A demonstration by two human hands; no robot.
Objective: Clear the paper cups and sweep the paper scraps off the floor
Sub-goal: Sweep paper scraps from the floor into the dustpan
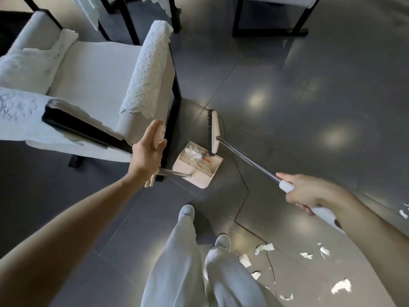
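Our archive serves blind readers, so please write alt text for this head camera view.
A person sweeps a dark tiled floor: the right hand grips a broom, the left hand holds a dustpan containing paper scraps, beside a white armchair. More scraps lie on the floor near the person's feet, lower right.

The floor (309, 85) is dark grey glossy tile, with pale patches of reflected light and thin cracks (271, 269) running across it near the bottom. Torn white scraps (264, 248) lie scattered on it at the lower right, well apart from the dustpan (197, 167). The dustpan sits on the tiles just beside the black front leg of a pale armchair (95, 69). The broom (214, 131) has its head down at the dustpan's far edge. Two light shoes (187, 212) stand near the scraps. A black chair frame (270, 32) rests further off.
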